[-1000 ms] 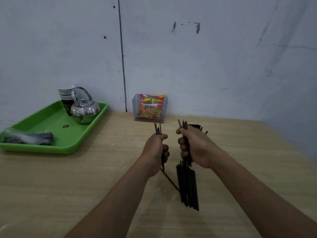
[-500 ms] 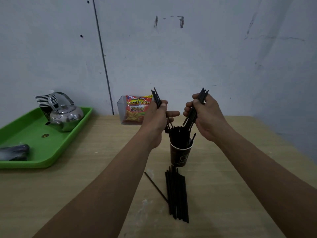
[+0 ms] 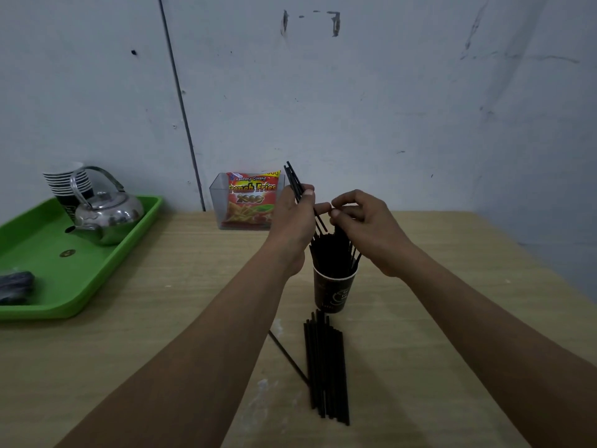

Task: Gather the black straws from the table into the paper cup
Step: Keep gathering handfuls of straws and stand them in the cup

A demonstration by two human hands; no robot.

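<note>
A dark paper cup [image 3: 334,291] stands upright mid-table with several black straws [image 3: 332,253] upright in it. My left hand [image 3: 294,221] grips a few black straws [image 3: 294,182] that slant up and away, their lower ends reaching toward the cup. My right hand [image 3: 365,227] hovers right over the tops of the cup's straws with its fingers curled; whether it pinches any is hidden. A bundle of several black straws [image 3: 326,367] lies on the table in front of the cup. One loose straw [image 3: 287,354] lies slanted beside the bundle.
A green tray [image 3: 97,273] at the left carries a steel kettle [image 3: 106,218], stacked paper cups [image 3: 64,182] and a dark wrapped bundle [image 3: 14,286]. A clear box holding a snack packet [image 3: 250,202] stands against the wall. The table's right edge [image 3: 533,270] runs near my right arm.
The bundle that stuck up out of my right hand now stands in the cup, and that hand has dropped onto the straw tops. My left hand still holds its few straws.
</note>
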